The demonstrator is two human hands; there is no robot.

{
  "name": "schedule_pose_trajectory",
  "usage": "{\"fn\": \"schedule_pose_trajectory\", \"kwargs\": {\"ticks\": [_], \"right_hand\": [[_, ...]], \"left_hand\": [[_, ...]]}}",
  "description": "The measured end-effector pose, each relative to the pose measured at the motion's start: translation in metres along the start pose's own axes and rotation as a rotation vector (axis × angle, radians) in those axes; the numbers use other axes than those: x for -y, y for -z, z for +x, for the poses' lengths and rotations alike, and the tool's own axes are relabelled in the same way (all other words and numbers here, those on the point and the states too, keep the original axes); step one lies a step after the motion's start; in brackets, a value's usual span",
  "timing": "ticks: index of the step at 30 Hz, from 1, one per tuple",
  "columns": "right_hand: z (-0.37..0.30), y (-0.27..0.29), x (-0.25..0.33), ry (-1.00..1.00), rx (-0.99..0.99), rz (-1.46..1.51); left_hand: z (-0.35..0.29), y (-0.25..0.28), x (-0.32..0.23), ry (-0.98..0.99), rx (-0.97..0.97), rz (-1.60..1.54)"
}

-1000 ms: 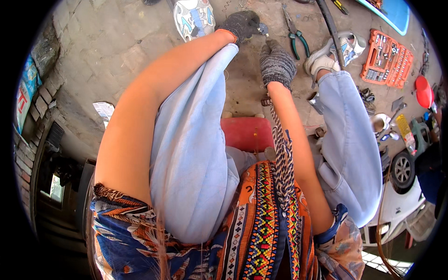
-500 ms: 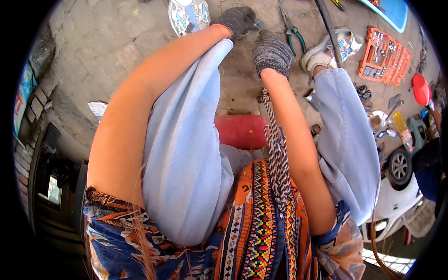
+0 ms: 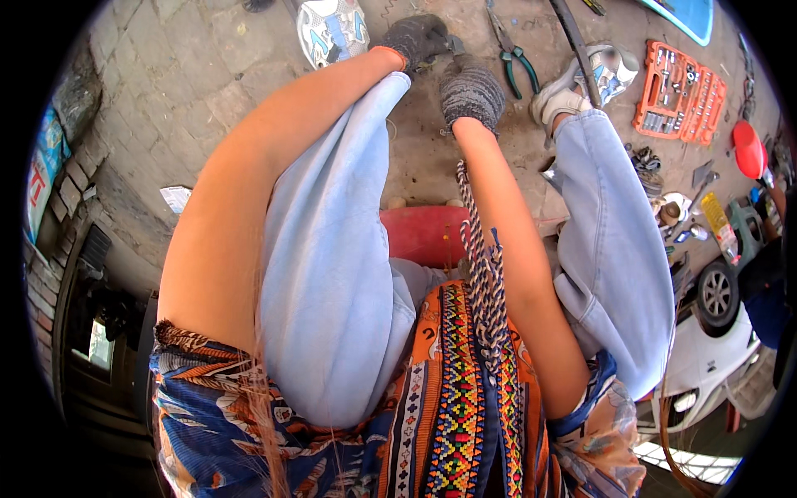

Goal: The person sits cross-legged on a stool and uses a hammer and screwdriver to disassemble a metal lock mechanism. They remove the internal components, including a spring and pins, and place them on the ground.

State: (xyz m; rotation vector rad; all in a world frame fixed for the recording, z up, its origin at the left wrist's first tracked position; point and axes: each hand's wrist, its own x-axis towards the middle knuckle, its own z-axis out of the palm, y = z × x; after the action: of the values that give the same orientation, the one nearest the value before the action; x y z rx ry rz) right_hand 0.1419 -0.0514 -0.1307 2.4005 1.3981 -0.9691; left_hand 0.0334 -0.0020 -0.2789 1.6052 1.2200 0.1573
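Observation:
Both my hands wear grey knitted work gloves and meet low over the ground between my shoes. My left hand [image 3: 418, 41] is closed, with a small grey metal piece [image 3: 454, 45] showing at its fingertips. Against that piece, on the near side, my right hand [image 3: 471, 95] is curled with its back turned up. Its fingers are hidden beneath it, so what they grip cannot be made out. Just right of my right hand lie long-nosed pliers [image 3: 511, 56] with dark green handles, jaws pointing away.
A dark bar [image 3: 575, 48] slants down by my right shoe [image 3: 613, 70]. Farther right lies an orange socket set case [image 3: 681, 93], with a red round object [image 3: 750, 150] and scattered tools beyond. A red seat [image 3: 423, 235] shows between my legs; a white car [image 3: 706, 357] stands at right.
My right hand has shifted slightly left, closer to my left hand. The left hand keeps its closed grip, and the whole view has moved a little.

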Motion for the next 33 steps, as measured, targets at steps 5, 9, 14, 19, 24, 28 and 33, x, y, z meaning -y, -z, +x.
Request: {"fn": "schedule_pose_trajectory", "kwargs": {"ticks": [5,9,14,19,24,28,33], "right_hand": [[-0.007,0.016,-0.011,-0.019,0.048,0.033],[-0.004,0.021,-0.01,0.081,0.065,-0.1],[0.004,0.021,0.001,0.068,0.123,-0.2],[0.011,0.006,-0.012,0.123,0.042,-0.098],[0.035,0.005,-0.05,0.056,0.152,0.482],[0.046,-0.005,-0.057,0.249,-0.048,0.621],[0.053,-0.023,-0.059,-0.035,-0.04,0.485]], "left_hand": [[0.002,-0.008,0.012,-0.126,-0.065,-0.014],[-0.001,-0.006,0.003,-0.037,-0.045,0.054],[-0.003,0.0,0.0,-0.081,-0.042,0.076],[-0.002,-0.002,-0.001,-0.072,-0.053,0.102],[-0.004,0.006,-0.012,0.142,0.122,-0.242],[0.002,-0.006,0.003,-0.147,-0.009,0.059],[-0.011,-0.005,-0.011,-0.254,-0.021,0.191]]}}
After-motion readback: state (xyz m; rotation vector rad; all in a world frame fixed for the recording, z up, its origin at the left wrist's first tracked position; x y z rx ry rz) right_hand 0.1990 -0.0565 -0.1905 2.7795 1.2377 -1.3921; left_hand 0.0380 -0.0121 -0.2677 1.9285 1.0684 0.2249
